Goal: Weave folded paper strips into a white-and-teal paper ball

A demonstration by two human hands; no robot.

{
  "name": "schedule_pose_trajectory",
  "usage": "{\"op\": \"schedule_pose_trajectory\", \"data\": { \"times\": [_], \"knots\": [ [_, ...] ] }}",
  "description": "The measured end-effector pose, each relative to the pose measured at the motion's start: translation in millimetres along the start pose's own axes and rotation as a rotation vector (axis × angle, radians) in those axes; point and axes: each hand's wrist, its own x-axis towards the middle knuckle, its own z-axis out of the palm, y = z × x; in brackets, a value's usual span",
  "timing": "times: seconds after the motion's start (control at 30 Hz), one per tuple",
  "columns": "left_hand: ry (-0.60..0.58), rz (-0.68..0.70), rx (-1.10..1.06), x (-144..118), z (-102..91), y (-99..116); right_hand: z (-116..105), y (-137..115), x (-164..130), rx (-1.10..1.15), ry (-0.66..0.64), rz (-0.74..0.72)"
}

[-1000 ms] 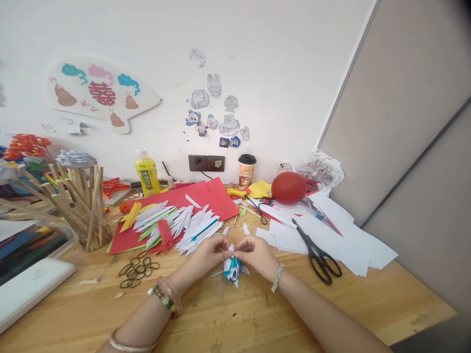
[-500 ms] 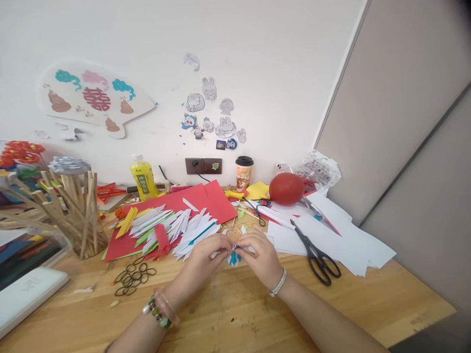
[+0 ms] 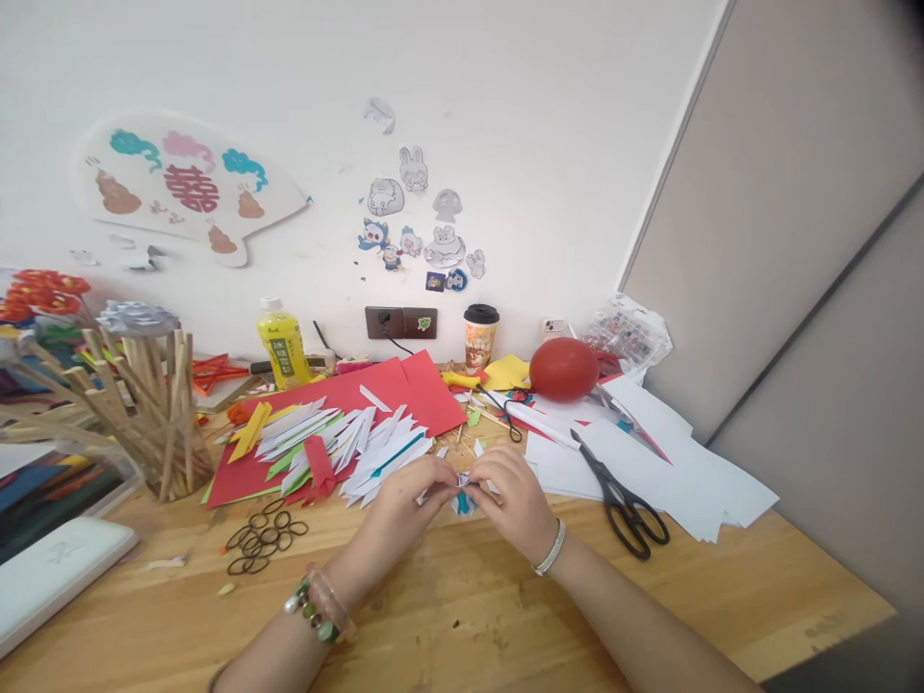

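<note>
Over the middle of the wooden table (image 3: 433,616), my left hand (image 3: 415,496) and my right hand (image 3: 511,496) meet at the fingertips. Between them they pinch a small folded paper piece (image 3: 464,502), white and blue; the fingers hide most of it. Left of my hands lies a pile of folded paper strips (image 3: 346,443), mostly white with some green, red and blue, on red paper sheets (image 3: 429,390). Several black rubber bands (image 3: 264,539) lie nearer, by my left forearm. Black-handled scissors (image 3: 621,500) rest right of my right hand.
Wooden sticks (image 3: 159,423) stand in a clear holder at the left, above a white case (image 3: 64,577). Along the wall are a yellow drink bottle (image 3: 284,346), a paper cup (image 3: 480,339) and a red balloon (image 3: 564,370). White paper sheets (image 3: 671,472) spread at the right.
Both hands stay together on the paper piece, with only slight finger movement. The whole view has shifted very slightly.
</note>
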Motion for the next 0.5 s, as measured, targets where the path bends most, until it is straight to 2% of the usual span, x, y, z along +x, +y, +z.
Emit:
{"op": "schedule_pose_trajectory", "data": {
  "times": [0.13,0.23,0.33,0.5],
  "knots": [
    [-0.055,-0.133,-0.026,3,-1.7,3,-6,-1,6,0.148,-0.103,0.108],
    [-0.117,-0.255,-0.127,5,-1.6,0,-8,-2,8,0.218,-0.146,0.233],
    [-0.185,-0.358,-0.305,6,0.3,-5,-4,1,6,0.34,-0.179,0.403],
    [-0.251,-0.483,-0.469,5,5.2,-15,13,12,-2,0.739,-0.277,0.726]
  ]
}}
